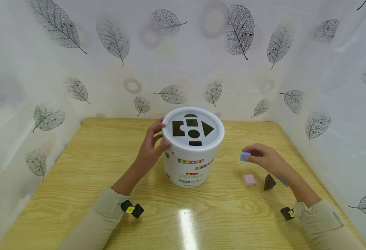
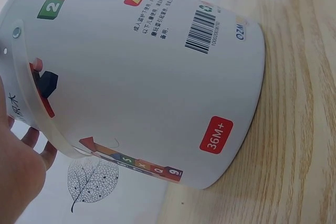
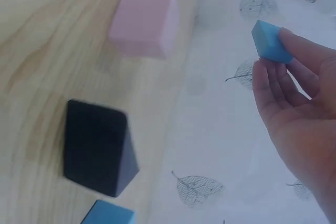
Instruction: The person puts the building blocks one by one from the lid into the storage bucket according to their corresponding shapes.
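A white bucket [image 1: 187,166] stands upright on the table, its lid [image 1: 183,139] pierced by several shaped holes, among them a circle, a triangle and a notched square. My left hand [image 1: 153,146] grips the bucket's upper left side, thumb in front near the rim and fingers round behind. Between thumb and fingertips, my right hand [image 1: 264,158] pinches a small blue block [image 1: 245,156], held above the table to the right of the bucket. Below that hand lie a pink block [image 1: 249,180] and a black triangular block [image 1: 269,182]. Another blue block [image 3: 108,213] is partly hidden by the right forearm in the head view.
The wood-grain table [image 1: 108,156] has a white leaf-patterned sheet [image 1: 183,69] hanging behind it and along both sides. A label with a barcode [image 2: 205,31] marks the bucket's side.
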Motion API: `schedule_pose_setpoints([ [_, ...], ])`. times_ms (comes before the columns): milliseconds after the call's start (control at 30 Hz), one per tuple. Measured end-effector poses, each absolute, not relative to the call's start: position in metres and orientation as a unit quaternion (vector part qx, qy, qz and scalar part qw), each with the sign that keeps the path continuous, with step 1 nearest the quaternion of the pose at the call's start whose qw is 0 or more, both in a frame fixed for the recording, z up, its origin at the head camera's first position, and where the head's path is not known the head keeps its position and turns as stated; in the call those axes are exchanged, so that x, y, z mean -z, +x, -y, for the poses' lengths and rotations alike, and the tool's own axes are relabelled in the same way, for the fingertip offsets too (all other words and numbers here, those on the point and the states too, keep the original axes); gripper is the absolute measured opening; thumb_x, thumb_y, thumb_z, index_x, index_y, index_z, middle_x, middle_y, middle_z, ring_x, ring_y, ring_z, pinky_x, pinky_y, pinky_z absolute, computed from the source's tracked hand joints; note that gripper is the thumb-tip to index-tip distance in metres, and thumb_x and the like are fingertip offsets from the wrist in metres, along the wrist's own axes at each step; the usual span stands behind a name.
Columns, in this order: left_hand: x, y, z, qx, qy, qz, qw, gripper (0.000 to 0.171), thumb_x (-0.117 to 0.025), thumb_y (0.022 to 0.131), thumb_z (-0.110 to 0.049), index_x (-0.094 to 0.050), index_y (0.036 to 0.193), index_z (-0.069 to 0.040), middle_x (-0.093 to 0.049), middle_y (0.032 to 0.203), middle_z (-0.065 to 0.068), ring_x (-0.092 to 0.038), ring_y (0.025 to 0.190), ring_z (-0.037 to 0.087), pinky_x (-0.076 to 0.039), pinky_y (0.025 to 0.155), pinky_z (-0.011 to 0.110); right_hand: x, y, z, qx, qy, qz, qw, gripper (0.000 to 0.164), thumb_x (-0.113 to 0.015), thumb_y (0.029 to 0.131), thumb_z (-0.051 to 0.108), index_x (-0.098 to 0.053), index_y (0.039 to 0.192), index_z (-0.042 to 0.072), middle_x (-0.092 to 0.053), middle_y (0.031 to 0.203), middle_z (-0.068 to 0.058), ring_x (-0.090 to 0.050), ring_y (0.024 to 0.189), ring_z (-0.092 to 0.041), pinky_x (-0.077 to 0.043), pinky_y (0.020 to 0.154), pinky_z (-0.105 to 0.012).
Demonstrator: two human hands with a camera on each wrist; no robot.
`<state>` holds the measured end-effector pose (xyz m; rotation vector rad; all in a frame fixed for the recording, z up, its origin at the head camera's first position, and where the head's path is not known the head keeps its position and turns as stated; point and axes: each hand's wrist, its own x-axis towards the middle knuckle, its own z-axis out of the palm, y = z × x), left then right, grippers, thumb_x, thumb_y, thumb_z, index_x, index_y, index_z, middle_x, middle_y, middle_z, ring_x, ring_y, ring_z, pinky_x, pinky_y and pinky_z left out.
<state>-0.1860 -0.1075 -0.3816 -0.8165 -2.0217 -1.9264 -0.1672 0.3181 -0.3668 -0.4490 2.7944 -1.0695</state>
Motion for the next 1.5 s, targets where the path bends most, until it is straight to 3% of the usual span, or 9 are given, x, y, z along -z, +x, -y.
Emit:
schedule_pose_setpoints([
  [233,0.383,-0.188,0.108,0.659,-0.283,0.688,0.115,0.073,-0.066,0.091,-0.057,-0.038,0.141,-0.011,-0.028,0.163,-0.007,-0.039,0.139,0.021,-0.036,0.115,0.044,0.344,-0.167,-0.301,0.365,-0.182,-0.913,0.015,0.031,-0.065,0.1,0.025,-0.065,0.128,0.011,-0.067,0.115,-0.007,-0.063,0.098,-0.006,-0.054,0.082,-0.02],
  [400,0.384,-0.188,0.109,0.658,-0.28,0.69,0.111,0.076,-0.064,0.089,-0.06,-0.038,0.141,-0.012,-0.027,0.163,-0.006,-0.04,0.138,0.024,-0.037,0.114,0.038,0.322,-0.166,-0.288,0.387,-0.203,-0.899,-0.009,0.03,-0.065,0.099,0.017,-0.065,0.128,0.007,-0.066,0.117,-0.007,-0.063,0.098,-0.002,-0.054,0.082,-0.017],
  [633,0.383,-0.188,0.109,0.657,-0.282,0.69,0.113,0.077,-0.064,0.089,-0.062,-0.039,0.141,-0.011,-0.026,0.164,-0.005,-0.04,0.138,0.026,-0.035,0.115,0.045,0.298,-0.163,-0.266,0.439,-0.207,-0.874,-0.016,0.029,-0.067,0.098,0.017,-0.066,0.126,0.008,-0.065,0.118,0.001,-0.067,0.101,-0.006,-0.055,0.087,-0.019],
  [833,0.381,-0.188,0.109,0.658,-0.285,0.688,0.11,0.075,-0.064,0.09,-0.059,-0.039,0.141,-0.011,-0.028,0.163,-0.005,-0.039,0.141,0.025,-0.033,0.117,0.049,0.284,-0.165,-0.246,0.484,-0.269,-0.832,-0.036,0.024,-0.067,0.097,0.007,-0.067,0.12,0.005,-0.066,0.112,-0.005,-0.067,0.099,-0.017,-0.056,0.087,-0.022],
  [1033,0.379,-0.188,0.111,0.646,-0.283,0.701,0.109,0.071,-0.064,0.091,-0.058,-0.041,0.142,-0.014,-0.027,0.165,-0.006,-0.038,0.142,0.023,-0.034,0.117,0.049,0.278,-0.168,-0.22,0.472,-0.322,-0.817,-0.071,0.023,-0.068,0.094,0.001,-0.071,0.116,0.005,-0.067,0.111,-0.002,-0.06,0.093,-0.017,-0.051,0.079,-0.019],
  [1367,0.376,-0.186,0.114,0.618,-0.301,0.716,0.124,0.065,-0.061,0.095,-0.056,-0.042,0.141,-0.014,-0.028,0.165,-0.006,-0.043,0.137,0.024,-0.038,0.112,0.054,0.275,-0.168,-0.182,0.431,-0.288,-0.854,-0.052,0.022,-0.072,0.095,0.019,-0.072,0.117,0.019,-0.064,0.112,0.006,-0.054,0.098,-0.015,-0.046,0.081,-0.027],
  [1500,0.375,-0.187,0.114,0.618,-0.302,0.715,0.123,0.065,-0.062,0.095,-0.056,-0.042,0.141,-0.014,-0.028,0.165,-0.006,-0.043,0.137,0.024,-0.039,0.112,0.054,0.276,-0.168,-0.171,0.424,-0.29,-0.857,-0.032,0.025,-0.074,0.093,0.022,-0.072,0.118,0.02,-0.064,0.112,0.005,-0.056,0.103,-0.014,-0.051,0.087,-0.034],
])
